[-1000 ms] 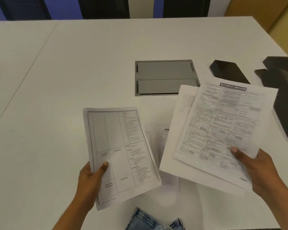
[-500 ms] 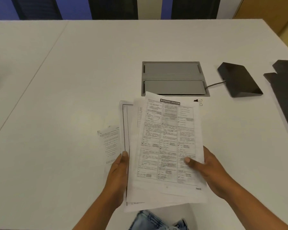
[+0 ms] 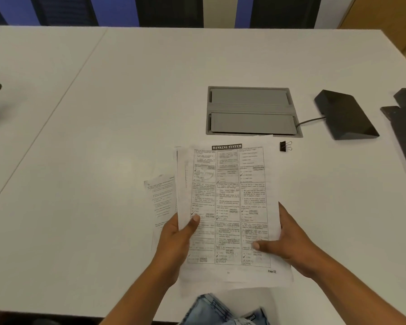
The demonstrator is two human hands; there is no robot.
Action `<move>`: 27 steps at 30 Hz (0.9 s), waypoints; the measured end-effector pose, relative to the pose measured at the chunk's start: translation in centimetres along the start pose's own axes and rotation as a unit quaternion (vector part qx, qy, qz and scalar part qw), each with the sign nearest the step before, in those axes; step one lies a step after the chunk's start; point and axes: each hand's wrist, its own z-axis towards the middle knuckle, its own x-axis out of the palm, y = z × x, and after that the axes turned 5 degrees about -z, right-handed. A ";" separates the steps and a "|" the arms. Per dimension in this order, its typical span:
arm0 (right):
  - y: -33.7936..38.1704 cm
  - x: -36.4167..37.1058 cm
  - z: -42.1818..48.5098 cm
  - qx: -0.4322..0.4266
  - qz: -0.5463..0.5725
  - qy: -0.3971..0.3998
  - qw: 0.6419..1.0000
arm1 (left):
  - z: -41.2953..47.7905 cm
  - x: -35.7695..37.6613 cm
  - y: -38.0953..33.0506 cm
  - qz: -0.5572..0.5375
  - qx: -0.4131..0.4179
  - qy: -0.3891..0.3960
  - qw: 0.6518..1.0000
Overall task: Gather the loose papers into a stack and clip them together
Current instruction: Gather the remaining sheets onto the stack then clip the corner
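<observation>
White papers (image 3: 230,202) pinched between both hands' fingers (image 3: 193,222) — binder clip (image 3: 284,146) apart.

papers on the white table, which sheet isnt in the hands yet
The small printed sheet lying flat on the white table, left of the held stack topped by the "Banking System" page. Neither hand grips it.

The top sheet (image 3: 229,207) of the held papers carries a bold heading in white letters on a black bar at its head, reading "BANKING SYSTEM" (image 3: 226,147). At its lower right corner stands a page mark that begins "Page" (image 3: 272,271); the number after it is too blurred to read with certainty. The small print in the sheet's grid of boxes cannot be made out, nor can the print on the loose sheet (image 3: 161,198) lying to the left.
</observation>
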 end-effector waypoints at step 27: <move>-9.0 11.1 9.2 0.187 -0.409 -0.195 0.872 | -4.9 -14.0 1.7 0.002 0.021 -0.191 0.981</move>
